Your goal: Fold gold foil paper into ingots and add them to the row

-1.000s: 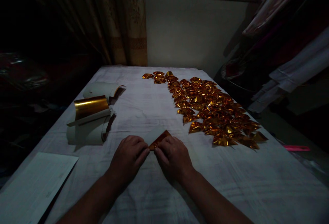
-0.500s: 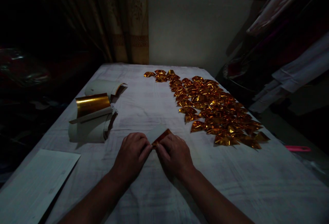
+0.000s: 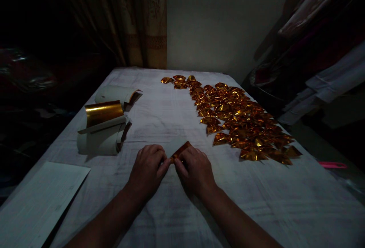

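Between my two hands is a sheet of gold foil paper [image 3: 180, 149], pale on one face and shiny gold along a folded strip. My left hand [image 3: 149, 164] grips its near left corner, thumb against bent fingers. My right hand [image 3: 196, 166] pinches the gold edge from the other side, thumb close to the left one. The fingertips hide the lower part of the sheet. To the right lies a wide heap of folded gold foil pieces [image 3: 228, 115], pointed at their ends.
Curled stacks of foil paper [image 3: 98, 139] rest at the left, one showing its gold face [image 3: 104, 113]. A flat pale board or sheet [image 3: 42, 202] lies near left. White cloth [image 3: 159, 210] covers the table. Beyond stand a curtain [image 3: 137, 24] and wall; clothes hang at right.
The view has shifted slightly. My left thumb has drawn a little back from the sheet's fold, while both hands stay on the foil paper.
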`<state>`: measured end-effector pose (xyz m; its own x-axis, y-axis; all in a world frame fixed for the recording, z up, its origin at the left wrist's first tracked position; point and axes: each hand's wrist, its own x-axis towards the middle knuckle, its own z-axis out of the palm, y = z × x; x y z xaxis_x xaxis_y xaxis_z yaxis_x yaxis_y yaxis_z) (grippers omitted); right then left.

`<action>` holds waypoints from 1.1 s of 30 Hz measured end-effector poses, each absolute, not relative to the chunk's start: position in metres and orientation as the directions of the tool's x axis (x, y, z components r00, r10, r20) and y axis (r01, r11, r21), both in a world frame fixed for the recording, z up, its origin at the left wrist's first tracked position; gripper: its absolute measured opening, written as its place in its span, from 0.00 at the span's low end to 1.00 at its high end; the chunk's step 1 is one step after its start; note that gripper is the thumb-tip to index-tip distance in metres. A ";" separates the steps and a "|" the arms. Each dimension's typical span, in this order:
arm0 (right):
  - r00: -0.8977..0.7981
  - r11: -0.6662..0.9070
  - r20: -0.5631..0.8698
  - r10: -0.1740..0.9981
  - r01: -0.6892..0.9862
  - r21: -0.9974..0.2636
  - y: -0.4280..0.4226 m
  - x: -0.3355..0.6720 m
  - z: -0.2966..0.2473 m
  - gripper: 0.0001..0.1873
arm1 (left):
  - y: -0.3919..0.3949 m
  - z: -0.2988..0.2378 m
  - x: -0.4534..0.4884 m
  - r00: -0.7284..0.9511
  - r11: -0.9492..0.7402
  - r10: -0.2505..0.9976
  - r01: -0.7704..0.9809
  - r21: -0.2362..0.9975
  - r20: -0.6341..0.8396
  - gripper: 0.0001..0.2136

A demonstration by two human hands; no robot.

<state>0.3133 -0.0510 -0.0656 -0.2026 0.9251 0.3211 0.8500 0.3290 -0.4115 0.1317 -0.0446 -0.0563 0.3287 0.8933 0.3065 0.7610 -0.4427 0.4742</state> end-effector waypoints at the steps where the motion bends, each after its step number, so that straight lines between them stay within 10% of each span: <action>1: -0.200 0.326 0.319 0.926 0.850 -0.414 -0.051 0.313 -0.066 0.06 | -0.045 -0.056 0.132 0.324 -0.440 0.894 0.761 0.476 0.308 0.10; 33: -0.218 0.317 0.249 0.944 0.812 -0.490 -0.052 0.315 -0.066 0.06 | -0.046 -0.057 0.133 0.341 -0.424 0.904 0.789 0.445 0.257 0.02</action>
<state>0.3154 -0.0519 -0.0658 -0.2180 0.9437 0.2489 0.8118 0.3169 -0.4905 0.1333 -0.0464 -0.0569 0.3407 0.9042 0.2575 0.7891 -0.4239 0.4446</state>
